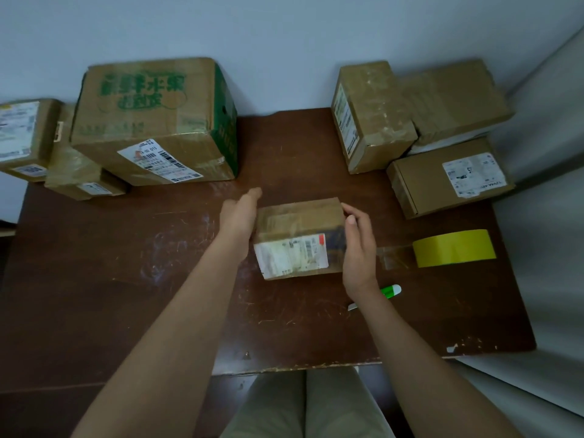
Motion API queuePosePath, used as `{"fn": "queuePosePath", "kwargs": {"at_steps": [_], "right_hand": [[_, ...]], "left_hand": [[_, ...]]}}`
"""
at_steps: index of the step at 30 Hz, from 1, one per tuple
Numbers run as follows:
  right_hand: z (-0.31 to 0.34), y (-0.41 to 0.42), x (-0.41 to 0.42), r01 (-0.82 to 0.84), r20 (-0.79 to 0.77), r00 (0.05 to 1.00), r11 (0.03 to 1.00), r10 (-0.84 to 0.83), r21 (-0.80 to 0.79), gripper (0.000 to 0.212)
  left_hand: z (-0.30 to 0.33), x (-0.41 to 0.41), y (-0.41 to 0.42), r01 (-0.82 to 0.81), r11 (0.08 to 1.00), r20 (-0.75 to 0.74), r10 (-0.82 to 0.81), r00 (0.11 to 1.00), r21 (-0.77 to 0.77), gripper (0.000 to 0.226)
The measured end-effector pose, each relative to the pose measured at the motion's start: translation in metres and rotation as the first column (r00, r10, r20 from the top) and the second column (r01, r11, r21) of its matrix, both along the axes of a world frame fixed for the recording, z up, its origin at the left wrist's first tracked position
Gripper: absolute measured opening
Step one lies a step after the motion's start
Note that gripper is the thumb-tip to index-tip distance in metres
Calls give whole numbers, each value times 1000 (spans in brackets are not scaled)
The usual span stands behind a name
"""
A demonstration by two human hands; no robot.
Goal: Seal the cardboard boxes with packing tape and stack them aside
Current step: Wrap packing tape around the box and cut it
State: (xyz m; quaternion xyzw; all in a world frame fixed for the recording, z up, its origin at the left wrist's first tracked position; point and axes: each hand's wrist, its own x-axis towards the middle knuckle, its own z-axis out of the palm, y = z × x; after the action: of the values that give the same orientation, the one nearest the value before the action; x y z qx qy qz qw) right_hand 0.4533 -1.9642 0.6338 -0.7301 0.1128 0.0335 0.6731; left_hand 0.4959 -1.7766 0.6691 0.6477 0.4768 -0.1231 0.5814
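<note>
While both hands flank it, the small box (pixel 298 238) sits mid-table on the dark wooden table (pixel 126 263), label face toward the person. Left hand (pixel 240 216) lies along the box's left side, fingers straight and together, tips reaching past the far left corner; whether the palm actually touches the cardboard is hard to tell, slight blur there. Right hand (pixel 358 248) is at the box's right side, fingers loosely bent, thumb and forefinger tips at the top right edge, possibly touching it, not clearly clamped.

Just right of the right-hand fingers: yellow tape roll (pixel 455 248), lying on the table with a clear strip trailing toward the box. Below the right wrist, partly hidden by it: green-and-white cutter (pixel 390 291).

Beyond the left fingertips, far left: big green-printed box (pixel 151 121), resting tilted over a flat taped box (pixel 79 178), with another labelled box (pixel 25 137) at the table's left edge. Beyond the right fingertips, far right: upright taped box (pixel 369 115), a wide taped box (pixel 455 102) behind it stacked on something pale, and a flat labelled box (pixel 442 181) in front, well apart from the small box.
</note>
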Motion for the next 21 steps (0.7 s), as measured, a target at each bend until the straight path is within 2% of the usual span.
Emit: {"fn": "queuePosePath", "kwargs": {"at_steps": [2, 3, 4, 6, 9, 12, 14, 16, 17, 19, 21], "right_hand": [[10, 3, 2, 25, 3, 1000, 995, -26, 101, 37], [12, 5, 3, 20, -21, 1000, 995, -19, 94, 34], [13, 7, 4, -5, -44, 999, 999, 7, 50, 30], [10, 8, 3, -83, -81, 994, 995, 78, -60, 28], [10, 2, 2, -184, -112, 978, 978, 174, -96, 33], [24, -8, 4, -352, -166, 926, 934, 339, -54, 49], [35, -18, 11, -467, -206, 863, 884, 461, 20, 72], [49, -27, 22, -559, -222, 801, 828, 555, 53, 87], [55, -30, 28, -578, -216, 790, 814, 574, 52, 88], [66, -29, 39, -533, -188, 826, 845, 532, 46, 84], [82, -25, 51, -453, -153, 878, 891, 453, 36, 75]], "left_hand": [[8, 1, -2, 117, 992, -91, -120, 989, -37, 100], [7, -2, -7, 217, 976, -143, -213, 966, 10, 102], [5, -7, -13, 307, 950, -159, -295, 942, 57, 90], [-2, -15, -21, 384, 908, -75, -377, 923, 167, 59], [0, -25, -24, 400, 872, 2, -417, 909, 282, 56], [6, -27, -20, 372, 876, -46, -376, 925, 307, 52], [16, -24, -17, 265, 931, -97, -248, 964, 252, 51], [32, -20, -9, 151, 980, -100, -139, 985, 128, 53], [43, -18, -4, 120, 991, -89, -115, 989, 60, 51], [73, -20, 4, 81, 993, -15, -82, 996, -84, 48], [100, -24, 11, 90, 973, 150, -58, 987, -214, 55]]}}
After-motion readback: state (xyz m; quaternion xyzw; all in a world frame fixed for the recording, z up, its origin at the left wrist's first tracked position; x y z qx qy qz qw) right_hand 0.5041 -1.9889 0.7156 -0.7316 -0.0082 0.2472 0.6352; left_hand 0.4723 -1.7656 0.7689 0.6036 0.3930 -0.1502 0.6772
